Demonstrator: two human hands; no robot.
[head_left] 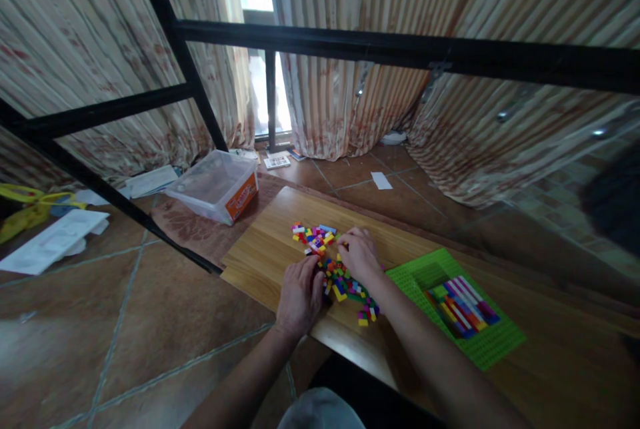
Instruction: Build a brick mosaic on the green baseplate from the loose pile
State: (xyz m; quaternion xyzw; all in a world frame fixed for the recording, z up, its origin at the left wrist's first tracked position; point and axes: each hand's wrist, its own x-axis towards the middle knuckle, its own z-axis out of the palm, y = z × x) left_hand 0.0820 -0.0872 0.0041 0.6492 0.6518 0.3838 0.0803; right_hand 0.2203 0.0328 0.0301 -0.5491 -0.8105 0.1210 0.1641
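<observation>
A pile of small multicoloured toy bricks (341,276) is spread over the wooden bench top. At its left edge rests my left hand (299,294), fingers bent and thumb apart, its fingertips touching the bricks. My right hand (359,254) is over the pile's far right side with fingers curled together; what is between its fingertips is too small to make out. To the right lies a green studded baseplate (487,352). Rows of long coloured bricks (463,306) form a block on it, some striped pink and white.
Black metal bars (320,37) run across above the bench (260,252). On the floor beyond its left end stands a clear plastic bin (213,182) with an orange label. White packaging (53,242) lies at far left, and a white paper (381,180) lies near the striped curtains (345,102).
</observation>
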